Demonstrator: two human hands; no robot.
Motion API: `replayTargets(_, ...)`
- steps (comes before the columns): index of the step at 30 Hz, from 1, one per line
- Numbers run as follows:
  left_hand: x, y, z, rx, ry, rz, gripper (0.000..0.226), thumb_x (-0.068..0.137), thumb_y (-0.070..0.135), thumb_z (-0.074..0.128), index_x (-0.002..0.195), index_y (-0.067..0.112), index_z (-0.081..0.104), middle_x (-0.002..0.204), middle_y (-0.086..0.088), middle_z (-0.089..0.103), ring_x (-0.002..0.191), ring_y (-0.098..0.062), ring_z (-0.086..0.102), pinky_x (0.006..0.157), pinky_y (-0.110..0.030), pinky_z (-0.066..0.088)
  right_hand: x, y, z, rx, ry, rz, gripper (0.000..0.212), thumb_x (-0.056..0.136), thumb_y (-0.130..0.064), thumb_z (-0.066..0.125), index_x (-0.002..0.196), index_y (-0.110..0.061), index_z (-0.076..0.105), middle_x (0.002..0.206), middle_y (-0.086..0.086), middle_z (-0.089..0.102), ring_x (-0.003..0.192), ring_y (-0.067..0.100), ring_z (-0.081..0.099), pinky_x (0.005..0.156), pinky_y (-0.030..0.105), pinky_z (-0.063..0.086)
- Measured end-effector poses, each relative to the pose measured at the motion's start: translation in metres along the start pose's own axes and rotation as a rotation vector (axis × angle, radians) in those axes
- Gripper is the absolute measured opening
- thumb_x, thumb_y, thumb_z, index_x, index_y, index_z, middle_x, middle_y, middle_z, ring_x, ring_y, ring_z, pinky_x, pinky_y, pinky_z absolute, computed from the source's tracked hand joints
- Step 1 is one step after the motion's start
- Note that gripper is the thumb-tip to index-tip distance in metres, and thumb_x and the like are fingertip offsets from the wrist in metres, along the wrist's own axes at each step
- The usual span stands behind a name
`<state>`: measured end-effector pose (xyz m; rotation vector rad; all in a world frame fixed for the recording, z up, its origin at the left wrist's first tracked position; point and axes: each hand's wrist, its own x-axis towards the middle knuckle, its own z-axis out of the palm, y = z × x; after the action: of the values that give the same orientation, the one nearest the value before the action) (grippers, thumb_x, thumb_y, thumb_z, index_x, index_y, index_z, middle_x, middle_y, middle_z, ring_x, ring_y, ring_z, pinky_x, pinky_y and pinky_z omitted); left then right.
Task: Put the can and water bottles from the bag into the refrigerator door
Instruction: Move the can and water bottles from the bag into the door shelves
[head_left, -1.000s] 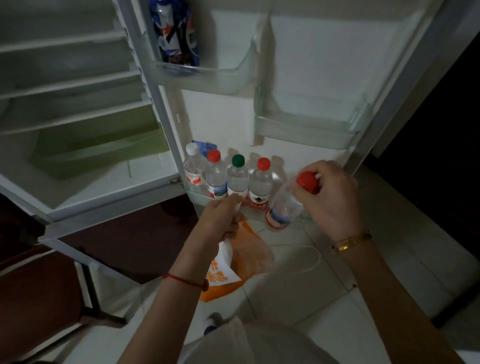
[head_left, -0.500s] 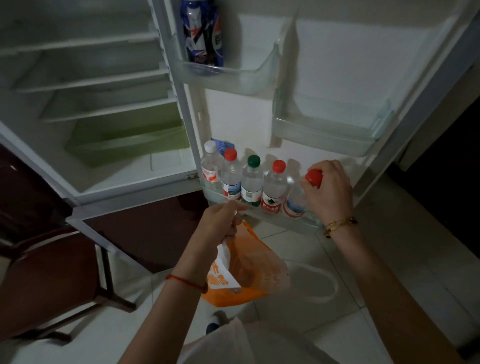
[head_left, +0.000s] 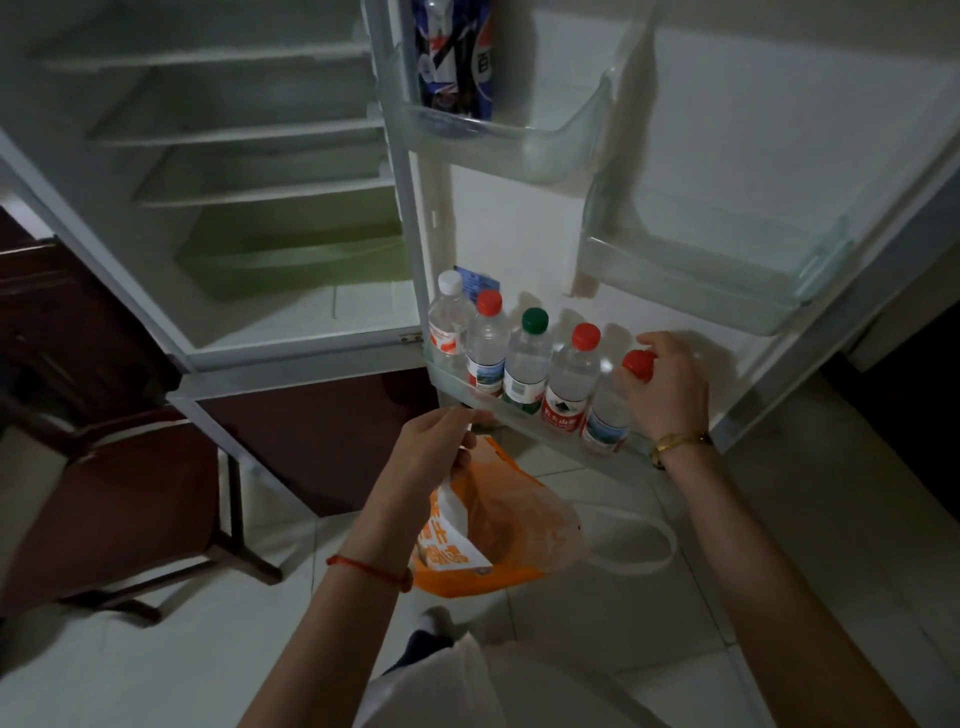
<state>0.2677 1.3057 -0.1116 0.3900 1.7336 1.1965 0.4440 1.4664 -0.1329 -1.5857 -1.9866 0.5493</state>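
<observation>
The lowest shelf of the door is holding five bottles in one upright row. Four bottles are standing side by side, and the fifth bottle is standing just beside them at the right end. The right hand is gripping it, fingers curling round its red cap. The can is standing in the top bin, against the left wall. A side bin is sitting higher on the right. The left hand is holding the bag just below the shelf's front edge, fingers pinching its top, its mouth gaping. Floor is lying open right of the bag, and a chair is standing well left.
</observation>
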Motion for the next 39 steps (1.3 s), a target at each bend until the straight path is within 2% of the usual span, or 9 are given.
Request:
replayTargets(4,0.000,-0.003,-0.003,0.002,0.057,0.027,0.028,0.097,0.013,0.049,0.088,0.016,0.075,0.068,-0.002,0.054,0.055,-0.010,0.048,0.054,-0.020,0.042,-0.009,-0.004,-0.004,-0.068,0.068,-0.049,0.047,0.085,-0.028,0.069,0.124,-0.008,0.052,0.134,0.012,0.042,0.096,0.024,0.060,0.074,0.023,0.043)
replayTargets(8,0.000,-0.007,-0.010,-0.028,0.070,0.065,0.029,0.096,0.010,0.046,0.095,0.012,0.075,0.072,-0.005,0.056,0.061,-0.014,0.050,0.065,-0.025,0.044,-0.027,-0.010,0.005,-0.015,0.080,-0.161,0.029,0.088,-0.032,0.061,0.106,-0.009,0.056,0.105,0.009,0.055,0.083,0.022,0.059,0.071,0.035,0.055)
replayTargets(12,0.002,-0.009,-0.022,-0.009,0.130,0.074,0.030,0.096,0.014,0.046,0.102,0.014,0.076,0.073,-0.004,0.059,0.064,-0.013,0.052,0.073,-0.028,0.046,-0.039,-0.019,0.026,0.050,-0.093,-0.225,0.022,0.091,-0.034,0.058,0.093,-0.013,0.061,0.090,0.003,0.063,0.076,0.016,0.060,0.059,0.017,0.046)
replayTargets(17,0.004,-0.012,-0.047,-0.013,0.237,0.126,0.028,0.098,0.013,0.047,0.099,0.013,0.075,0.079,-0.004,0.064,0.073,-0.016,0.057,0.070,-0.026,0.050,-0.048,-0.030,0.055,0.057,-0.232,-0.295,0.012,0.089,-0.030,0.061,0.089,-0.018,0.062,0.087,-0.002,0.063,0.085,0.016,0.060,0.076,0.032,0.055)
replayTargets(20,0.011,-0.016,-0.067,0.002,0.313,0.133,0.027,0.098,0.010,0.046,0.097,0.014,0.073,0.075,-0.004,0.063,0.066,-0.016,0.054,0.057,-0.022,0.047,-0.055,-0.042,0.071,0.055,-0.274,-0.319,0.013,0.088,-0.028,0.061,0.094,-0.016,0.064,0.093,-0.001,0.064,0.093,0.014,0.057,0.079,0.022,0.048)
replayTargets(22,0.019,-0.019,-0.084,0.006,0.367,0.133,0.027,0.098,0.009,0.046,0.102,0.009,0.073,0.075,-0.006,0.063,0.065,-0.017,0.055,0.060,-0.026,0.045,-0.058,-0.054,0.078,0.094,-0.293,-0.324,0.014,0.089,-0.025,0.061,0.095,-0.013,0.065,0.093,-0.004,0.062,0.087,0.007,0.055,0.071,0.006,0.041)
replayTargets(25,0.031,-0.024,-0.112,0.027,0.417,0.131,0.025,0.098,0.010,0.047,0.101,0.011,0.072,0.082,-0.008,0.065,0.074,-0.019,0.059,0.065,-0.027,0.048,-0.062,-0.074,0.090,0.225,-0.372,-0.285,0.012,0.091,-0.021,0.061,0.093,-0.011,0.067,0.086,-0.008,0.060,0.074,-0.008,0.051,0.066,-0.004,0.040)
replayTargets(32,0.052,-0.030,-0.205,0.158,0.620,0.229,0.027,0.093,0.022,0.060,0.082,0.001,0.073,0.079,-0.021,0.071,0.067,-0.023,0.057,0.068,-0.035,0.045,-0.066,-0.133,0.147,0.337,-0.503,-0.214,0.012,0.091,-0.027,0.059,0.092,-0.019,0.068,0.093,-0.004,0.066,0.090,0.010,0.061,0.072,0.012,0.044)
replayTargets(39,0.072,-0.026,-0.317,0.187,0.676,0.258,0.024,0.091,0.031,0.062,0.076,0.017,0.073,0.075,-0.008,0.072,0.078,-0.029,0.068,0.080,-0.043,0.055,-0.082,-0.214,0.221,0.365,-0.528,-0.183,0.017,0.091,-0.033,0.057,0.097,-0.020,0.068,0.104,-0.005,0.068,0.099,0.010,0.062,0.085,0.026,0.050)
